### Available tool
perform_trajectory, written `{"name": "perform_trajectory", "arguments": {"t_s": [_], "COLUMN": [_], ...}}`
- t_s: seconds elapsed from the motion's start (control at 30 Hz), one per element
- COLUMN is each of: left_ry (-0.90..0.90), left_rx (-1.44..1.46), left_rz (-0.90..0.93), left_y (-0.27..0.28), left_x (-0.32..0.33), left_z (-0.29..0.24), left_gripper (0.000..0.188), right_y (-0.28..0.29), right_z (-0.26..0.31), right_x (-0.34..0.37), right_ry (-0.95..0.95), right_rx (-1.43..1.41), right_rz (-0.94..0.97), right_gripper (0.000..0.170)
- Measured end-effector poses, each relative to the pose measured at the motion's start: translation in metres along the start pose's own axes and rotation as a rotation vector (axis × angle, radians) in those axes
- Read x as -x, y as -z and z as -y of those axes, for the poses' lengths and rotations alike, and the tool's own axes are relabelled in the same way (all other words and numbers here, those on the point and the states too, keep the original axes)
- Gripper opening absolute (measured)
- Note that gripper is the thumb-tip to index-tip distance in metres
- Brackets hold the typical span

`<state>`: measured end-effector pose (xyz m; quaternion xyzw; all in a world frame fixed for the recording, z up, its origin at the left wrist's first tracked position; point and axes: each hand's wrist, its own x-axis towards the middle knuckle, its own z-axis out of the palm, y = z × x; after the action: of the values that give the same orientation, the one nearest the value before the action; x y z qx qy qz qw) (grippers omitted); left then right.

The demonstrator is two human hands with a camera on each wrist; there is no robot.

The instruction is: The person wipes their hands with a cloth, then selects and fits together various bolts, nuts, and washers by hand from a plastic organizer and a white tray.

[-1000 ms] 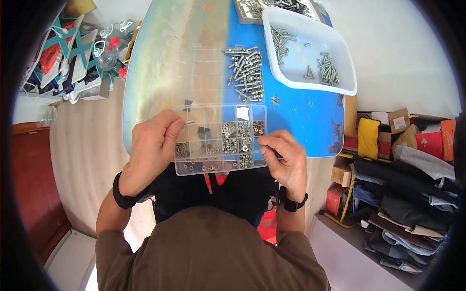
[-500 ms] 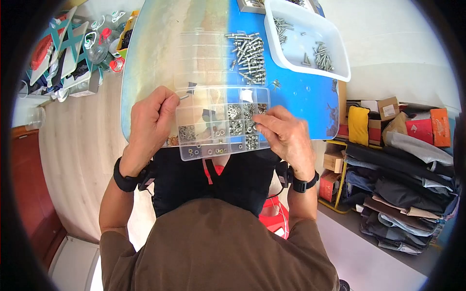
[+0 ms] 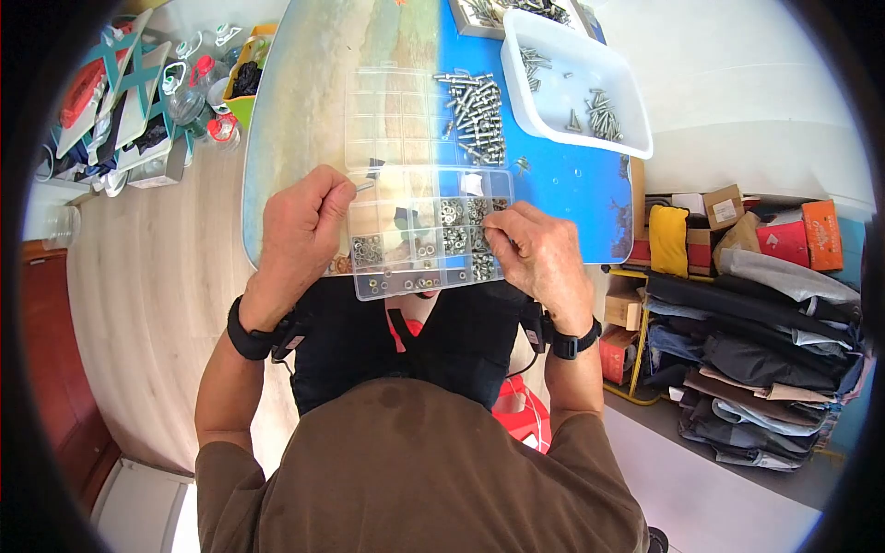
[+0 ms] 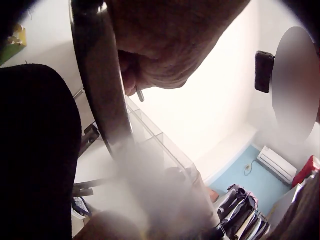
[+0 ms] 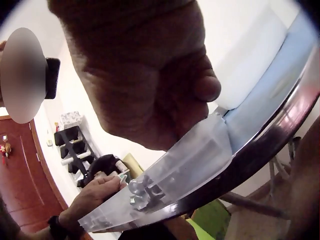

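Observation:
In the head view my left hand (image 3: 302, 221) pinches a small metal bolt (image 3: 365, 186), its shank sticking out past the thumb. The left wrist view shows the same bolt (image 4: 140, 94) below the curled fingers. A clear divided box (image 3: 378, 218) lies open at the table's near edge, with nuts and washers (image 3: 454, 214) in several compartments. My right hand (image 3: 542, 247) reaches down into its right-hand compartments, thumb and fingertips among the nuts; whether they pinch one I cannot tell. From the side, the right wrist view shows the box wall (image 5: 200, 155) just under this hand.
Beyond the box, a pile of bolts (image 3: 477, 115) lies on the open clear lid (image 3: 387, 124). A white plastic tub (image 3: 636, 138) with loose screws stands at the back right, and a tray of hardware (image 3: 475, 28) sits behind it. The table (image 3: 590, 207) has a rounded edge.
My right hand has moved left from the box's right edge into the compartments and stays there. The left hand keeps hold of the bolt beside the box. The head view has shifted slightly.

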<state>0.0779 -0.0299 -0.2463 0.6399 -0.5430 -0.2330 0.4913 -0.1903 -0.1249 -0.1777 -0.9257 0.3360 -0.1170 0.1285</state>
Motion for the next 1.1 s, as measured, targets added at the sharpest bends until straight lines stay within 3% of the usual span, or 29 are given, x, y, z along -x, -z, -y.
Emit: {"name": "perform_trajectory", "arguments": {"t_s": [0.77, 1.1], "left_ry": [-0.015, 0.024], "left_rx": [-0.016, 0.030], "left_rz": [0.021, 0.017], "left_y": [0.002, 0.002], "left_x": [0.002, 0.003], "left_z": [0.001, 0.000], "left_gripper": [0.019, 0.018], "right_y": [-0.019, -0.025], "right_z": [0.008, 0.001], "right_x": [0.013, 0.019], "right_ry": [-0.073, -0.301], "right_rx": [0.043, -0.393], "right_rz": [-0.170, -0.219], "right_gripper": [0.008, 0.011]}}
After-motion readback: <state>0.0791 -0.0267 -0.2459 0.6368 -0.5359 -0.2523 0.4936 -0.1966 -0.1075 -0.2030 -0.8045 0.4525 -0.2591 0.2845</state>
